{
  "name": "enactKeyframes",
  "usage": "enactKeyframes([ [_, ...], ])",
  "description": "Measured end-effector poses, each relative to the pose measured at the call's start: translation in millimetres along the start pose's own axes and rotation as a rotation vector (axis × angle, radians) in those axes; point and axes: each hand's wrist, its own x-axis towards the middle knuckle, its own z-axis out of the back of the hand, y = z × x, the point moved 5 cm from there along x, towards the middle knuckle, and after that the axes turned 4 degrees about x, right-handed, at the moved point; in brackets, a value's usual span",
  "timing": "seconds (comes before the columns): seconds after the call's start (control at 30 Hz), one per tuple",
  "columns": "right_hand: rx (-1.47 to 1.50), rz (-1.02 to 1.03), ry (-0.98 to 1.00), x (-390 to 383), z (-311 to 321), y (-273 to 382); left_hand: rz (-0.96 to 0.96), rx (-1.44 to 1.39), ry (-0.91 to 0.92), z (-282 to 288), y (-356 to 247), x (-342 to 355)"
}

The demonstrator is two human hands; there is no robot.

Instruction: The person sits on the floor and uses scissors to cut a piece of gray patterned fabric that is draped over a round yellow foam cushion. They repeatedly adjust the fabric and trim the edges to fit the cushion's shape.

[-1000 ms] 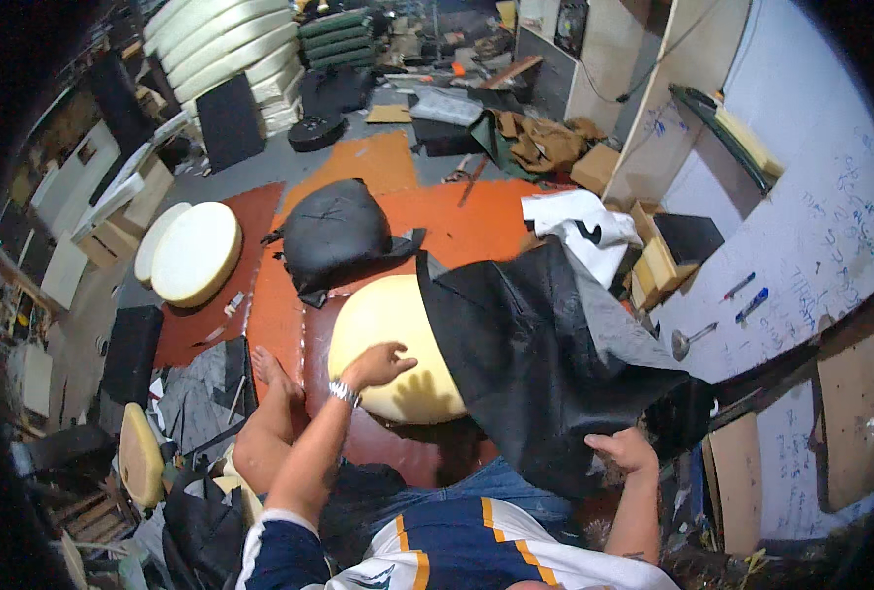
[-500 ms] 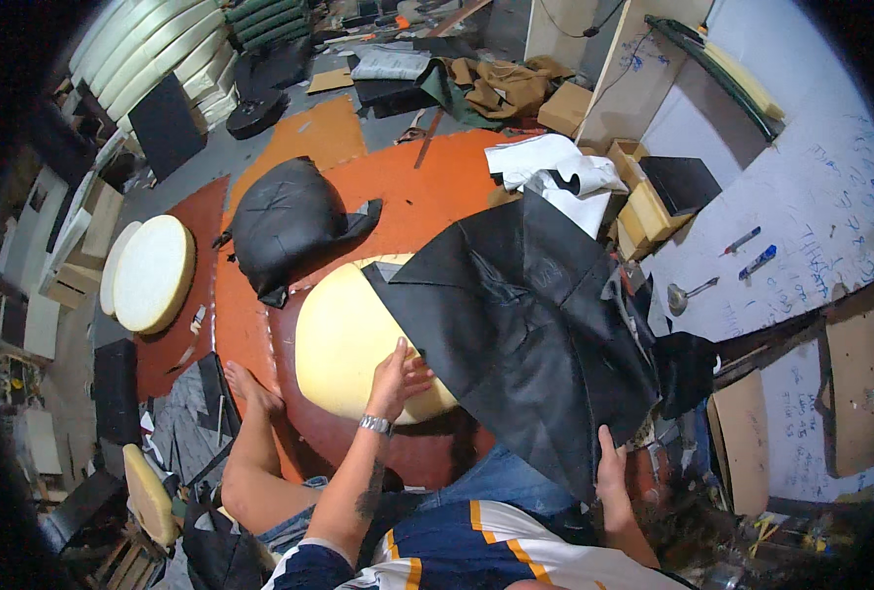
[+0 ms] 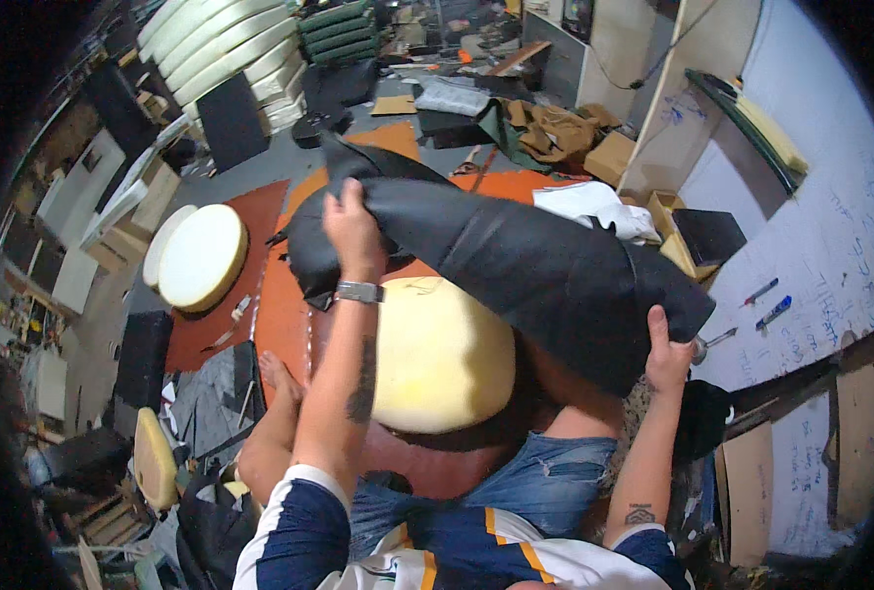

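Black leather cover [image 3: 535, 270] held aloft across frame centre, long axis running upper left to lower right. Left hand [image 3: 353, 231] clamps its upper-left edge; right hand [image 3: 668, 354] grips its lower-right corner. Yellow foam cushion [image 3: 442, 354] lies directly beneath, nearer the left hand.

One view only, worn on the head and looking steeply down over the person's own chest and lap to the floor. It sits close: both forearms rise from the lower edge, the left hand [image 3: 353, 228] gripping near the middle of the picture, the right hand [image 3: 667, 356] lower right. Just beyond those fingers lies the nearest ground; farther past them the fisheye bends the room toward a dark round rim.
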Motion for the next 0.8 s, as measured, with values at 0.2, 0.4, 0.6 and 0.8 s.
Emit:
enactKeyframes([
  [0.2,0.413,-0.370,0.216,-35.5,-62.6,-21.6,-0.165,0.156,0.127,121.0,-149.5,-35.7],
  [0.4,-0.040,-0.800,0.694,-143.3,-113.0,-60.2,-0.162,0.755,0.226,195.1,-80.5,-118.1],
  [0.6,0.254,-0.508,0.684,-144.1,-155.9,-6.1,-0.279,0.770,0.995,135.9,-12.1,-228.0],
  [0.8,-0.212,-0.138,0.605,-131.9,-187.7,21.7,-0.218,0.892,1.220,136.5,-10.5,-278.2],
])
